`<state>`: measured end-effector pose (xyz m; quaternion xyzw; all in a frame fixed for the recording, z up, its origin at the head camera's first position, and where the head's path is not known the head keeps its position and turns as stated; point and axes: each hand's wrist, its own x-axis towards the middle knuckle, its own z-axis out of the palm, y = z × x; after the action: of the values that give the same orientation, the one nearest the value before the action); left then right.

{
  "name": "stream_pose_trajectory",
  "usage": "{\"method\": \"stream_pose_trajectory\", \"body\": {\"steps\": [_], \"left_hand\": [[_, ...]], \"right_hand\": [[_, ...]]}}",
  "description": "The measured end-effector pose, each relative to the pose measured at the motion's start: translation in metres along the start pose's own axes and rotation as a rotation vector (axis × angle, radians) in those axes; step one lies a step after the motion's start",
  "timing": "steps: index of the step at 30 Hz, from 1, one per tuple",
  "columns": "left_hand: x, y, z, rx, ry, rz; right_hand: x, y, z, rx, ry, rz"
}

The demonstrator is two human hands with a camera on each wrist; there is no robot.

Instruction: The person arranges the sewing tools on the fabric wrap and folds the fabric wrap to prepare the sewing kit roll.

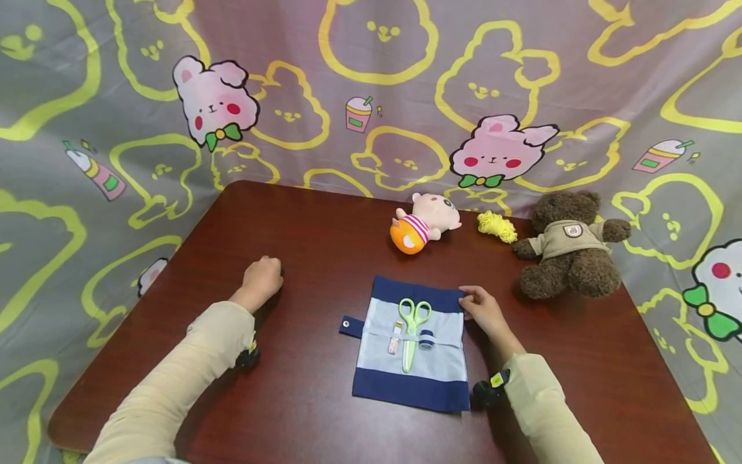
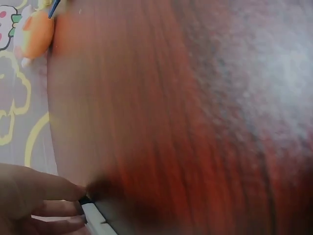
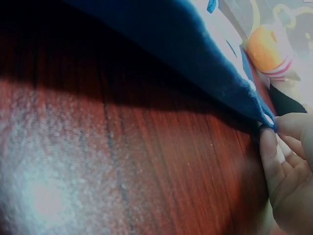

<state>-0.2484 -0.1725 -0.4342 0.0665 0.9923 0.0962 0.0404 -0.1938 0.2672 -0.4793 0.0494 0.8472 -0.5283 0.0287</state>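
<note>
A dark-tipped white object [image 2: 96, 219] is gripped in the curled fingers of the left hand [image 1: 263, 283], near the table's left side; what it is cannot be told; the upper right corner of a blue cloth [image 1: 411, 390] is pinched between the thumb and fingers of the right hand [image 1: 487, 314]; the cloth is laid open on the table [image 1: 301, 399], right of the left hand; green scissors [image 1: 408, 356], a small tube [image 1: 394, 346] and a blue spool [image 1: 426, 344] are held under its strap [image 1: 447, 340]; a doll [image 1: 427, 225], yellow yarn [image 1: 497, 227] and a teddy bear [image 1: 570, 248] are set behind.
</note>
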Motion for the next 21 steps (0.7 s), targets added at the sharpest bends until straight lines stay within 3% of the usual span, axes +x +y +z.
{"method": "stream_pose_trajectory", "body": {"steps": [5,10,16,21], "left_hand": [[0.003,0.013,-0.006,-0.098,-0.022,-0.011],[0.011,0.044,-0.017,-0.263,-0.055,0.041],[0.026,0.1,-0.023,-0.448,-0.092,0.158],[0.036,0.158,-0.015,-0.644,-0.151,0.211]], "right_hand": [[-0.001,0.004,-0.002,0.016,-0.003,0.012],[0.0,0.004,-0.004,0.014,-0.004,0.017],[0.003,0.004,-0.003,0.029,-0.015,0.003],[0.004,0.003,-0.002,0.028,-0.011,0.004]]}}
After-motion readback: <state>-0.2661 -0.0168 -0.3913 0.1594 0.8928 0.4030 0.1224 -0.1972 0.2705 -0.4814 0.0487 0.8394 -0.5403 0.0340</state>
